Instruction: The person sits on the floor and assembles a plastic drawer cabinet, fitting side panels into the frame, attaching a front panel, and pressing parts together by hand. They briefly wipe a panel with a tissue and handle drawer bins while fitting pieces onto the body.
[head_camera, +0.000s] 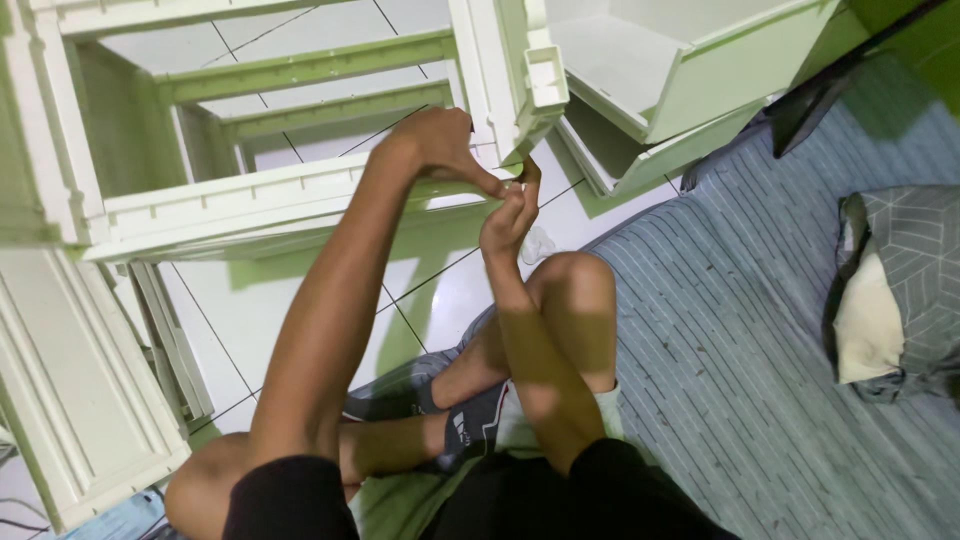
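White tiled floor (440, 300) under green-tinted light, striped grey mattress (760, 330) at three o'clock, white plastic cabinet frame (290, 190) at eleven o'clock, left hand (435, 145) curled closed on its front rail, right hand (510, 215) pinching the same corner, white drawer (680, 60) at one o'clock, grey pillow (900, 290) far right.

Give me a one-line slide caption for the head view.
Left hand and right hand meet at the white plastic frame beside a striped mattress.
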